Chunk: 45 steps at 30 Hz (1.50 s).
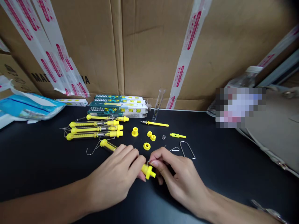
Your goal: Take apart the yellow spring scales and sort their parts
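My left hand [116, 175] is closed around a yellow spring scale [107, 145] lying on the black table [42, 161]; its tube runs under my fingers and its yellow end cap [148, 171] sticks out to the right. My right hand [177, 174] pinches at that end cap with thumb and forefinger; what it holds there is too small to name. Just beyond my hands lie yellow caps [146, 146], a small spring [163, 137], a yellow rod [156, 123], a short yellow piece [177, 135] and wire hooks [187, 149].
Three assembled yellow spring scales [94, 129] lie in a row at left centre, with boxed ones [119, 105] stacked behind. A clear tube [158, 104] leans on the cardboard boxes [149, 46]. Plastic bags [28, 105] lie far left, a cardboard sheet [273, 133] at right.
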Available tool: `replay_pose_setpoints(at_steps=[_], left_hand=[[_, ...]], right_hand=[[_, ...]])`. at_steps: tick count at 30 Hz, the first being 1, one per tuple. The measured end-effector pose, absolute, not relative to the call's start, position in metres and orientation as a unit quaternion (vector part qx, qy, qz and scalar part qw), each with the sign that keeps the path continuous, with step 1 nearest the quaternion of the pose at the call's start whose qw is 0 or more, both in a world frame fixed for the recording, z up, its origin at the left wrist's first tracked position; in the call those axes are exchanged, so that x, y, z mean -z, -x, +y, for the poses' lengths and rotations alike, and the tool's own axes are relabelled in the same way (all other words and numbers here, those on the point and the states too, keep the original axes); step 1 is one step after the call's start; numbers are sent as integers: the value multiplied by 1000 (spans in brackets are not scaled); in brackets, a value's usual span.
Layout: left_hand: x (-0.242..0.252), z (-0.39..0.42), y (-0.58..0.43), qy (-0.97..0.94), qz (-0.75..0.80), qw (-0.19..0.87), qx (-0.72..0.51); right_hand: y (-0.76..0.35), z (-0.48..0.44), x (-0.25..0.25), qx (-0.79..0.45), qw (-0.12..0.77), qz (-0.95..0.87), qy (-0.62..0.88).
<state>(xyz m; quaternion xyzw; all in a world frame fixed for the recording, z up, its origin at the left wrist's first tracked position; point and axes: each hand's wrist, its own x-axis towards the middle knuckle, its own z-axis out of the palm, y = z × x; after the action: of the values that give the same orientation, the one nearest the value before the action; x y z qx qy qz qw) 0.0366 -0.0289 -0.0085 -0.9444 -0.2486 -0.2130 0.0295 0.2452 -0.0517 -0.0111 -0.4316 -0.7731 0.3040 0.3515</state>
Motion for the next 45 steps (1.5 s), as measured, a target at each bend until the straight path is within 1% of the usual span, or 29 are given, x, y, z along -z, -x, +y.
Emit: replay_pose_setpoints(at_steps=[4,7,12,19,23,25,28,30,32,35,41,45], left_hand=[[8,-31,-38,945,-243,62,211],[6,-32,-38,943,-241,89,211],[4,-32,-40,935,-246,121,224],[5,-30,-40,923,-270,126,242],[7,-29,-38,914,-289,125,256],[7,-28,-37,908,-298,125,265],[5,-28,-36,905,-294,120,284],[3,-28,-35,902,-290,123,294],[2,-28,-35,898,-293,129,300],[0,-29,-36,893,-296,124,317],[-7,-31,-37,883,-286,87,362],[-9,-33,-39,884,-279,78,367]], right_hand=[[-244,-56,17,-197,353,-803,437],[-243,-57,19,-174,353,-807,441],[-245,-55,16,-201,354,-802,436],[-248,-47,8,-306,364,-770,426],[-247,-47,8,-307,373,-766,424],[-247,-48,9,-277,389,-769,425],[-250,-49,9,-181,411,-785,426],[-251,-49,7,-116,425,-802,403],[-252,-49,5,-89,440,-817,361],[-252,-48,5,-117,443,-820,342],[-250,-47,6,-262,402,-810,337],[-250,-48,5,-291,427,-790,330]])
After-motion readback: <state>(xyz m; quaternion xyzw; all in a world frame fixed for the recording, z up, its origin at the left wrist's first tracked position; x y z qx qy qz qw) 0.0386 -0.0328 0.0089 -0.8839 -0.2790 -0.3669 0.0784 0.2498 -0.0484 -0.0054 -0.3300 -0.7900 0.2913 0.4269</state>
